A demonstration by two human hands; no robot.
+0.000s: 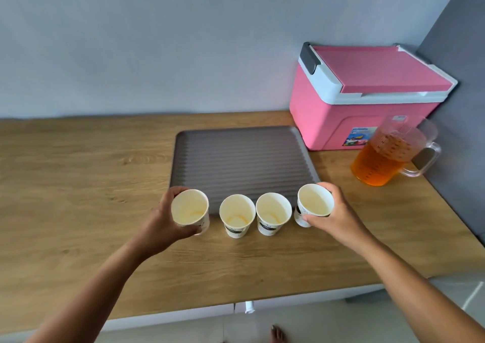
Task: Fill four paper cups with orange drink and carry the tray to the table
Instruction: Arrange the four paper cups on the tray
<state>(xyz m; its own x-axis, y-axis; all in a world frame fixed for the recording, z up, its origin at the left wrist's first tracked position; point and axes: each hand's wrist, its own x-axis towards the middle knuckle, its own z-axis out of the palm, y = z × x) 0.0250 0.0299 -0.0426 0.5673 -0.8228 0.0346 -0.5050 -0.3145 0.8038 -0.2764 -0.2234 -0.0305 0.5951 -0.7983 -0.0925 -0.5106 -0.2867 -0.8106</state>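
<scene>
Several white paper cups stand in a row on the wooden counter, just in front of a grey ribbed tray (244, 156). My left hand (165, 219) grips the leftmost cup (190, 207). My right hand (338, 216) grips the rightmost cup (313, 202). Between them stand two free cups (237, 215) (273, 212). All look empty, with faint orange stains inside. A clear plastic pitcher (388, 156), about half full of orange drink, stands at the right, apart from both hands.
A pink cooler box (367, 96) with a white-rimmed lid sits at the back right against the wall, behind the pitcher. The counter (78, 185) ends at a front edge near me; a bare foot (278, 334) shows on the floor below.
</scene>
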